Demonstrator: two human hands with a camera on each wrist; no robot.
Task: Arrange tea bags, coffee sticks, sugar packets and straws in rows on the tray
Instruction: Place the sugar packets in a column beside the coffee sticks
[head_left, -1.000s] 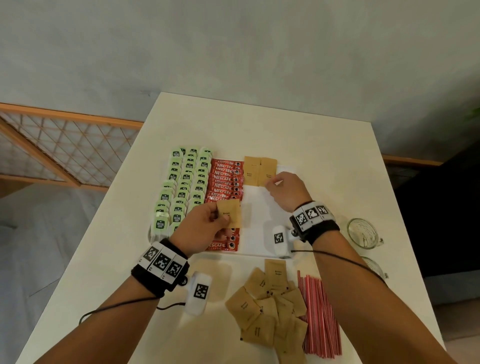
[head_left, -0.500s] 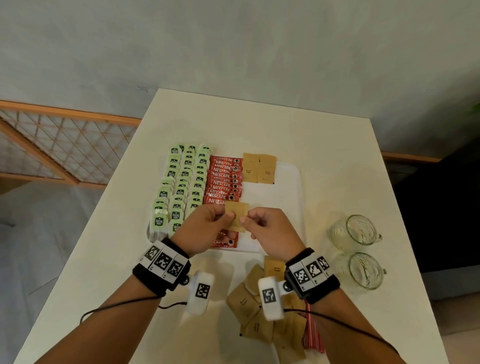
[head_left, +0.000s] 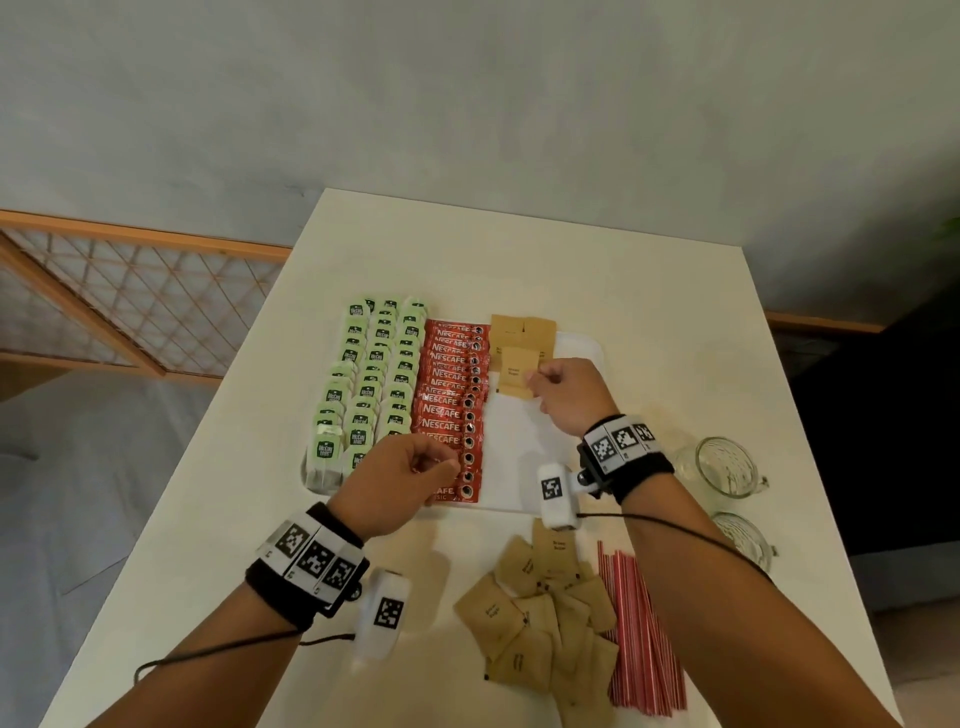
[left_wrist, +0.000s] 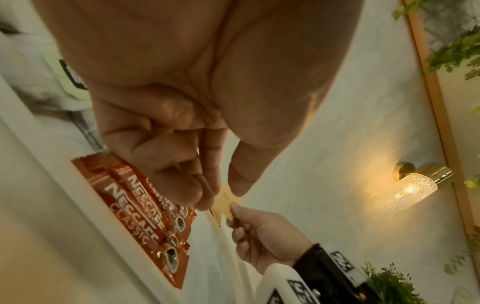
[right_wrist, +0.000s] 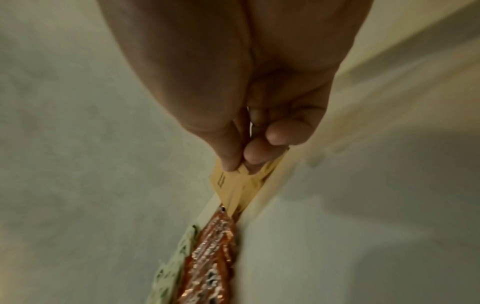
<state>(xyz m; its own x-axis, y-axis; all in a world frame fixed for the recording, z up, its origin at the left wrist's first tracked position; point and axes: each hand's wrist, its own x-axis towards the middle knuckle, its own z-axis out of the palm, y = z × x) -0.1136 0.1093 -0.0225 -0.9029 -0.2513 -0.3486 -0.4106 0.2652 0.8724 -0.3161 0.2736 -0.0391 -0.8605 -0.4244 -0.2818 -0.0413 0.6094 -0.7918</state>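
Sugar sachet (head_left: 516, 371), seemingly light and limp, is travelling toward 12 o'clock, right hand (head_left: 569, 397) pinching its 3 o'clock edge, left hand (head_left: 397, 483) idling empty.

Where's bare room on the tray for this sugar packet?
Free: the bare tray between the Nescafe sticks and its right rim, below the placed sugar packets. Crowded: tea bags and sticks fill the left.

Coffee sticks (head_left: 451, 410) between tea bags (head_left: 363, 384) and sugar sachets (head_left: 522, 332)
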